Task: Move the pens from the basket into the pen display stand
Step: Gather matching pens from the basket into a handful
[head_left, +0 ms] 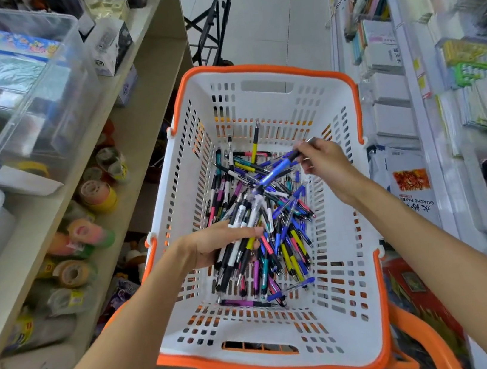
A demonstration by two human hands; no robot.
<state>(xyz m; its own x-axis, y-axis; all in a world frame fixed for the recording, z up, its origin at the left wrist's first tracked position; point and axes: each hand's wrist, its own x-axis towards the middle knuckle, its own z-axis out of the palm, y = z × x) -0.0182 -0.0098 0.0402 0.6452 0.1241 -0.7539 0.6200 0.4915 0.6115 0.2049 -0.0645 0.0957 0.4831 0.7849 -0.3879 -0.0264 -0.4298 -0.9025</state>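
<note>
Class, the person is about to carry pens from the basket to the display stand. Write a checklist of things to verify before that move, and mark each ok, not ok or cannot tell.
1. Left hand has a firm hold on its bunch of pens: ok, its fingers are curled round several.
2. Right hand has secured a pen: ok, it pinches a blue pen by one end.
3. Held pens are free of the pile: not ok, the bunch lies among the loose pens.
4. Basket sits steady: cannot tell, its support is hidden.
5. Display stand is in reach: cannot tell, none is identifiable in view.
</note>
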